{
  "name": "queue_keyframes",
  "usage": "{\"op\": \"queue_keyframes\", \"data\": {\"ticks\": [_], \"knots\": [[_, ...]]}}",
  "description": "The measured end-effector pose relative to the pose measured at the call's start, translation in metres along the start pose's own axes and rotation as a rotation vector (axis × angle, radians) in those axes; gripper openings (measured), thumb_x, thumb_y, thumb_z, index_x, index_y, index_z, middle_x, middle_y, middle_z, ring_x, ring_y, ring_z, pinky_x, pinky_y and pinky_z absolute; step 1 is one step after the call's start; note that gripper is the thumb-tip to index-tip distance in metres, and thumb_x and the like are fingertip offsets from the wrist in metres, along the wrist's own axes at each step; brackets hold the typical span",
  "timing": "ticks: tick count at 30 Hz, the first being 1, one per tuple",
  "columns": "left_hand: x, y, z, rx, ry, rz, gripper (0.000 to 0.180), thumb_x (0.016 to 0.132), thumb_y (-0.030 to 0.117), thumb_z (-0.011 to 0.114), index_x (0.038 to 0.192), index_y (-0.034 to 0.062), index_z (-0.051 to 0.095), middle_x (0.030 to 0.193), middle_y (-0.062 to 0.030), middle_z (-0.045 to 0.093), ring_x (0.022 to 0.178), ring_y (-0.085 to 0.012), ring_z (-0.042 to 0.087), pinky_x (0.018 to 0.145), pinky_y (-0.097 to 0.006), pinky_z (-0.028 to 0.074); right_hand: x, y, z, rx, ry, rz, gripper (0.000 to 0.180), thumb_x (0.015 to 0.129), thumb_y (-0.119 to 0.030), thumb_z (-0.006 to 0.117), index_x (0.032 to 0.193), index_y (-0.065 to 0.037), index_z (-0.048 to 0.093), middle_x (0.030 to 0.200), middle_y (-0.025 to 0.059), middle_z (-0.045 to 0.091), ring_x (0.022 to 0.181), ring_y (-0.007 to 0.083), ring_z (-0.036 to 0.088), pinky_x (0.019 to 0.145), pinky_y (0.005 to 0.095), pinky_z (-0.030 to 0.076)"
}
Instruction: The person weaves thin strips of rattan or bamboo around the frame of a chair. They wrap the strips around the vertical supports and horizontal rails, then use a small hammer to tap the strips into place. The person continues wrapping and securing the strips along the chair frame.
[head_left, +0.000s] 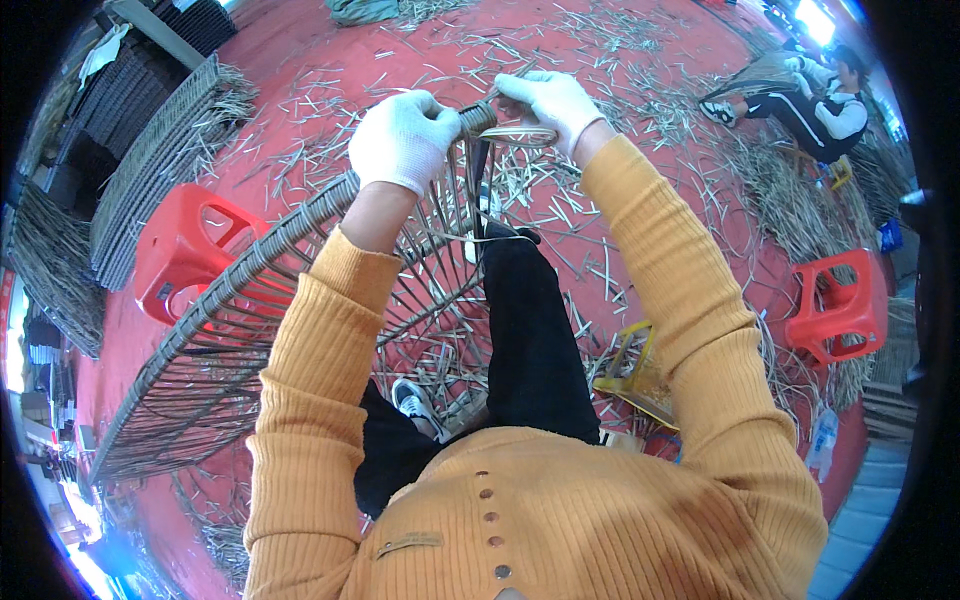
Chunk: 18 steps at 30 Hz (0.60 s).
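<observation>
A large wicker frame (265, 247) with a wrapped rim and thin open ribs leans from my lap toward the left. My left hand (403, 143), in a white knitted glove, is closed on its rim near the upper end. Just right of it, my right hand (553, 108), gloved the same way, is closed with thumb and fingers pinching a weaving strand at the rim's end. A pale loop of strand (525, 134) hangs below that hand. Thin loose strands trail down past the ribs near my knee. My fingertips partly hide the strand's end.
Red plastic stools stand left (185, 250) and right (845, 305). Cut strips litter the red floor (320, 60). Woven panels (150, 170) are stacked at left. Near my right leg is a yellow stool (630, 375); a plastic bottle (823, 440) lies farther right. Another person (825, 110) sits far right.
</observation>
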<state>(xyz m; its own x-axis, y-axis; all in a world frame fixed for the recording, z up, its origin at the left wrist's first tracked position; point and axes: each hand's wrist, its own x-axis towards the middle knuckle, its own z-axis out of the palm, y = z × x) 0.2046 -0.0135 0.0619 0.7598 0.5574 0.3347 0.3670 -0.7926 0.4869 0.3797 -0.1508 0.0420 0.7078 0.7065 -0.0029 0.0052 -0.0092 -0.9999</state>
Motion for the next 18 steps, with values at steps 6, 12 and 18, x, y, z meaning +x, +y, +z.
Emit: {"op": "queue_keyframes", "data": {"ticks": [6,12,18], "knots": [[-0.015,-0.026,-0.004,0.004,0.071,0.332,0.033,0.087,0.036,0.08,0.098,0.0091,0.065,0.099,-0.0142,0.066,0.091,-0.0371,0.07,0.078,-0.045,0.055,-0.034,-0.012,-0.009,-1.041,-0.392,-0.296,0.041,0.1,-0.043,0.065,0.103,-0.004,0.079,0.081,0.0107,0.073,0.073,0.0203,0.07,0.072,0.0369,0.054],[-0.003,-0.024,-0.001,0.02,-0.059,0.242,0.035,0.094,0.041,0.071,0.09,0.0059,0.07,0.1,-0.0171,0.069,0.091,-0.0385,0.07,0.081,-0.047,0.054,-0.013,-0.016,-0.014,-1.007,-0.309,-0.457,0.036,0.099,-0.038,0.063,0.106,-0.005,0.077,0.082,0.0113,0.072,0.073,0.0233,0.069,0.071,0.0395,0.054],[0.002,-0.015,-0.004,-0.002,0.069,0.101,0.046,0.1,0.05,0.063,0.09,0.0065,0.075,0.088,-0.0203,0.073,0.088,-0.0416,0.071,0.081,-0.051,0.055,0.007,-0.036,-0.004,-0.965,-0.225,-0.429,0.043,0.098,-0.048,0.065,0.104,-0.008,0.079,0.086,0.0119,0.075,0.075,0.0249,0.07,0.075,0.0408,0.055]]}}
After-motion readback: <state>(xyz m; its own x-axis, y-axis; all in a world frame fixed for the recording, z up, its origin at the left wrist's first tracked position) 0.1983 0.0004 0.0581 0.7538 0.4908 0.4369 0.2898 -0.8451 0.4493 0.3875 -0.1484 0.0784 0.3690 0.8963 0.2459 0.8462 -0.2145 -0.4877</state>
